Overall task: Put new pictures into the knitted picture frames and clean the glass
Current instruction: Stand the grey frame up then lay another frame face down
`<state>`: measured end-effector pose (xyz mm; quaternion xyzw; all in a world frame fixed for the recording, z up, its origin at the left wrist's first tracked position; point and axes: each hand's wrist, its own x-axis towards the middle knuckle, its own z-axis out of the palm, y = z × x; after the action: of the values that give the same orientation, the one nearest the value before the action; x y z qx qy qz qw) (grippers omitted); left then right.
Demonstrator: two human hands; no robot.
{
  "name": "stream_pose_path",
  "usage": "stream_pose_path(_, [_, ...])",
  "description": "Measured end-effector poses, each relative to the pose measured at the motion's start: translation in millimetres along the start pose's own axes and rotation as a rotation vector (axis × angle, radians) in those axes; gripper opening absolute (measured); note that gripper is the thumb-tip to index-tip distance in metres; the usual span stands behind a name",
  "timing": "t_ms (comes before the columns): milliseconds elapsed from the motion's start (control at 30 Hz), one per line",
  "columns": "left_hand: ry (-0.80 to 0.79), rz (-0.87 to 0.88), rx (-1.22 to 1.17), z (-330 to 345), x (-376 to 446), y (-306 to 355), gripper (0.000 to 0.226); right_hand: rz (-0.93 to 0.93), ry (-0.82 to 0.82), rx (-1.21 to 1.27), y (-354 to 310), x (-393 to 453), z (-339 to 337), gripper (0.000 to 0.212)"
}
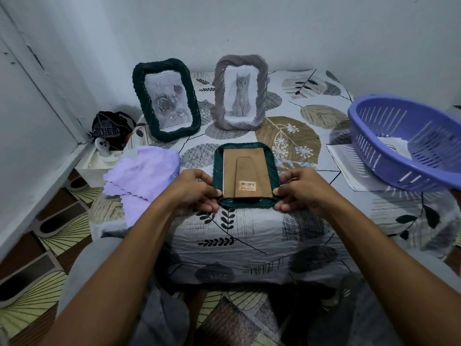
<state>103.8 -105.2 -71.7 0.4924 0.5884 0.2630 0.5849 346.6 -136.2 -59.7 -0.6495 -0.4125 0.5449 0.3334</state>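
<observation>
A dark green knitted frame (271, 163) lies face down near the table's front edge, its brown backing board (245, 168) with a barcode sticker facing up. My left hand (197, 192) grips its lower left corner and my right hand (298, 191) grips its lower right corner, thumbs on the rim. Behind it two frames stand upright: a dark green one (138, 96) with a rose picture and a grey one (219, 96) with a kitten picture. A lilac cloth (142, 171) lies folded to the left of the lying frame.
A purple plastic basket (409, 143) sits tilted at the right, over white paper sheets (349, 168). The table wears a leaf-patterned cloth (249, 236). A dark bag (109, 126) and a white box (92, 166) stand at the left by the wall.
</observation>
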Motion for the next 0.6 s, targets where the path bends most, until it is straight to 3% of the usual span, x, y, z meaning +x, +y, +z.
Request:
stream_pose_path(133, [0.003, 0.023, 0.081, -5.0, -2.0, 5.0, 0.021, -0.03, -0.009, -0.112, -5.4, -0.6, -5.5, 0.016])
stream_pose_path(267, [0.085, 0.076, 0.067, -10.9, -0.2, 16.2, 0.016, -0.141, 0.084, -0.22, -15.4, 6.0, -11.8, 0.008])
stream_pose_path(467, [0.146, 0.106, -0.097, -2.9, 8.3, 31.4, 0.011, -0.133, 0.098, -0.035, -23.5, 23.6, -11.9, 0.014])
stream_pose_path(600, [0.112, 0.079, -0.223, 4.0, 0.9, 40.9, 0.023, -0.069, 0.073, 0.008, -30.6, 27.4, -3.1, 0.011])
